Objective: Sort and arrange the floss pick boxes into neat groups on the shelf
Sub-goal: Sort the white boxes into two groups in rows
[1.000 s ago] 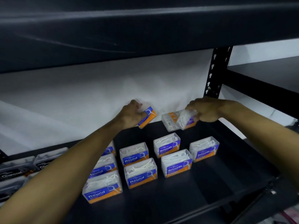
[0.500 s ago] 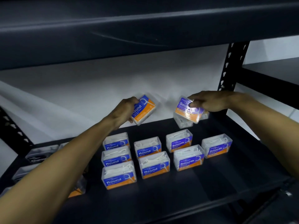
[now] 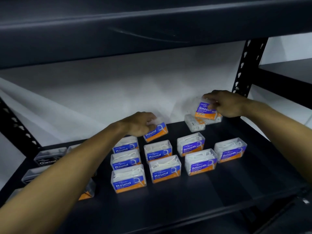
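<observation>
Left hand (image 3: 141, 123) lowered Round box (image 3: 156, 131), shelf-level now

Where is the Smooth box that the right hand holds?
In the head view, the Smooth box is far right, in the right hand, above a loose box near the shelf post.

A white backing sheet (image 3: 118, 92) hangs behind. A black perforated upright post (image 3: 248, 68) stands at the right, and another dark shelf board (image 3: 118, 26) runs above.
</observation>
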A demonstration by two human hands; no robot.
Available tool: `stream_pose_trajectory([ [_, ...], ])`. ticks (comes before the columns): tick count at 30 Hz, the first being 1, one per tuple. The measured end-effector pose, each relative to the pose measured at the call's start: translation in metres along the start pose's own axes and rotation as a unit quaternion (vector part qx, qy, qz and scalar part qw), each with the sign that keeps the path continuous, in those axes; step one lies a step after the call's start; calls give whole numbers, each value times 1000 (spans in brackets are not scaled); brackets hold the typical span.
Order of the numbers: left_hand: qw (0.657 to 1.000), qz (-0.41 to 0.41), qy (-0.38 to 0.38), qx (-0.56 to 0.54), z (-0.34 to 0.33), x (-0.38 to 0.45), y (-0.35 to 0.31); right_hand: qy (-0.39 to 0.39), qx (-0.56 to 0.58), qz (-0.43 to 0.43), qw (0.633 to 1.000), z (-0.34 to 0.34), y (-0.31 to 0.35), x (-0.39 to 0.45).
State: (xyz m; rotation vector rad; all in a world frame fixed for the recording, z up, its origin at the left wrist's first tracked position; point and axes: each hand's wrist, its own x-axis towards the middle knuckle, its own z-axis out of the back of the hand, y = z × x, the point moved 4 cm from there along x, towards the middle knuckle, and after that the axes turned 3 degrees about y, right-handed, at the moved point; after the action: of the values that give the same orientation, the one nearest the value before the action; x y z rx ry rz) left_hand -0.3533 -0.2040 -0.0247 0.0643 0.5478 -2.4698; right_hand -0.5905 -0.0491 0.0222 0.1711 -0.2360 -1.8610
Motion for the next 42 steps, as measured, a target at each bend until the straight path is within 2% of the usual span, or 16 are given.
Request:
stream_pose_trajectory([
  [8,996,2,61,68,-26,11,8,4,24,-42,999,-22,-20,-10],
  [15,994,-3,68,87,-29,18,8,38,-29,-55,997,-26,-30,-17],
  [22,993,5,78,89,-29,21,8,115,-75,-60,989,-40,-39,-22],
  [30,993,12,79,91,-29,22,12,153,-61,-48,985,-54,-42,-21],
  [42,994,13,77,81,-31,22,12,167,-53,-30,984,-59,-47,-20],
])
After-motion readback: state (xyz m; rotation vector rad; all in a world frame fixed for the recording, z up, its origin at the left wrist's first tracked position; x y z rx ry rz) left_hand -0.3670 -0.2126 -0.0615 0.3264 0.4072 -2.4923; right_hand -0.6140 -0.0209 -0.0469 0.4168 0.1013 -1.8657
